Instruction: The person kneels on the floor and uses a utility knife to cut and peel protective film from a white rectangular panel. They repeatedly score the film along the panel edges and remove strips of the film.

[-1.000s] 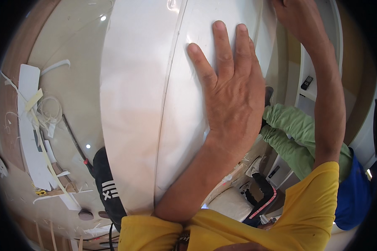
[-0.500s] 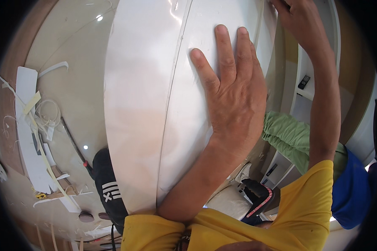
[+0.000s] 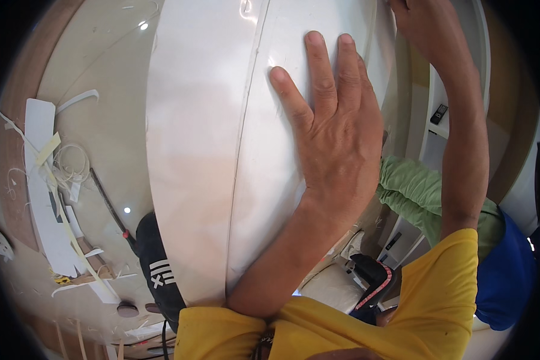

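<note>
A large white glossy panel (image 3: 189, 126) fills the middle of the view, with a thin dark seam running along its length. My left hand (image 3: 339, 132) rests on the panel just right of that seam, palm down, with the fingers spread. Up at the top edge of the view, my right hand (image 3: 423, 21) is beside the panel's far right side. Its fingertips are cut off by the frame, so whatever it may hold is hidden.
White strips and a white board (image 3: 42, 180) lie on the floor at left, near a coil of thin strip (image 3: 72, 162). A black shoe (image 3: 156, 270) pokes out by the panel. Someone in green trousers (image 3: 414, 183) is at right, beside white shelving (image 3: 441, 129) holding a small black device (image 3: 439, 114).
My right hand has moved slightly up, with more of its fingers out of view. My left hand stays flat on the panel. The whole view has shifted a little.
</note>
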A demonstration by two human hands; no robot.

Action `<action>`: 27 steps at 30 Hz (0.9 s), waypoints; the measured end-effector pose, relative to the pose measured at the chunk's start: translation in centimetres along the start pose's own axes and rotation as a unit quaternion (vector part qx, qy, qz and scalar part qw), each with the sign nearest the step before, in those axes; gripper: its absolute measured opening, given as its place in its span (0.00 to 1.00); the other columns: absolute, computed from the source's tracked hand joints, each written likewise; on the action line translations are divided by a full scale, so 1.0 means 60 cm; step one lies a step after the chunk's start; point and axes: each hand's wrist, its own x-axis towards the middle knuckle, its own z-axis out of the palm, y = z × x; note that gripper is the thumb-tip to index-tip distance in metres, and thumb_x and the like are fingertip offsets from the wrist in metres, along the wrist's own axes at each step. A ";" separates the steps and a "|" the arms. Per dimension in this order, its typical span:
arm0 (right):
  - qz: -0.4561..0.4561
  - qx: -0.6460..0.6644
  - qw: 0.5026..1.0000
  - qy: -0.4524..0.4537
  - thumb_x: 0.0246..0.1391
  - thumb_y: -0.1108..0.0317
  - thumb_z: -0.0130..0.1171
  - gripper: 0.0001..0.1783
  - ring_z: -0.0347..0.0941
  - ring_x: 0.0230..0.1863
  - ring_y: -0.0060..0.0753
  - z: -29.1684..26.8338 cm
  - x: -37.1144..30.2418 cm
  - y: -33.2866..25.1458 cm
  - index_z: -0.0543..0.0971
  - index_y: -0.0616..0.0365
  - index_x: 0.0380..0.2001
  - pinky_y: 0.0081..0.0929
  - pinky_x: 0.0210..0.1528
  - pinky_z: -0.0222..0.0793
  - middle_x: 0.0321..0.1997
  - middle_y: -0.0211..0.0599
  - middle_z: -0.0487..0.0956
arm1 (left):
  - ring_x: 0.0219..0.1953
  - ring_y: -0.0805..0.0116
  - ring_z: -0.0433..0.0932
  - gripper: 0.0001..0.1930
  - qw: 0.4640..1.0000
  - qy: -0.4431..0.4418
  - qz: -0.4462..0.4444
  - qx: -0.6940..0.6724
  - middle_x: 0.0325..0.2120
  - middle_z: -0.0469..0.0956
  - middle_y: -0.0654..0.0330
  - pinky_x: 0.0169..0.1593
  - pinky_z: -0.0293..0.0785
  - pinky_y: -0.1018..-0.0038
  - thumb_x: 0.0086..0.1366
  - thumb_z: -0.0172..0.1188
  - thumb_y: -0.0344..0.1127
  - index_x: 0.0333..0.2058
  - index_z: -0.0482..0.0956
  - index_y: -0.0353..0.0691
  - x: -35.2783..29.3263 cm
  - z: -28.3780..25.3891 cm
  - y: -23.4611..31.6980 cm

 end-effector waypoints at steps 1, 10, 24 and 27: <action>-0.006 -0.010 1.000 -0.009 0.54 0.74 0.59 0.09 0.82 0.37 0.60 -0.006 0.002 -0.004 0.84 0.69 0.32 0.45 0.43 0.75 0.34 0.62 0.82 | 0.76 0.37 0.50 0.24 1.000 0.003 0.001 -0.004 0.66 0.69 0.49 0.73 0.30 0.27 0.59 0.61 0.29 0.54 0.80 0.27 0.001 0.000 -0.001; -0.053 -0.034 0.997 -0.047 0.53 0.76 0.58 0.08 0.81 0.36 0.60 -0.018 0.010 0.018 0.83 0.70 0.31 0.45 0.42 0.75 0.34 0.59 0.83 | 0.76 0.35 0.49 0.25 1.000 -0.005 0.009 -0.015 0.66 0.68 0.46 0.73 0.29 0.27 0.58 0.59 0.27 0.56 0.78 0.24 0.003 -0.004 0.001; 0.040 0.032 0.998 -0.021 0.57 0.76 0.59 0.10 0.83 0.36 0.54 -0.022 -0.009 -0.005 0.85 0.71 0.38 0.40 0.43 0.76 0.36 0.59 0.84 | 0.77 0.35 0.48 0.27 1.000 0.009 0.004 -0.028 0.67 0.67 0.45 0.72 0.27 0.26 0.56 0.61 0.27 0.56 0.79 0.24 -0.001 0.008 0.005; 0.050 0.059 0.997 -0.031 0.57 0.76 0.59 0.10 0.83 0.36 0.54 -0.007 -0.007 0.023 0.85 0.71 0.38 0.41 0.43 0.77 0.36 0.60 0.84 | 0.77 0.35 0.48 0.27 1.000 -0.001 0.001 -0.022 0.67 0.67 0.45 0.72 0.27 0.26 0.56 0.61 0.27 0.56 0.79 0.25 0.000 0.003 0.006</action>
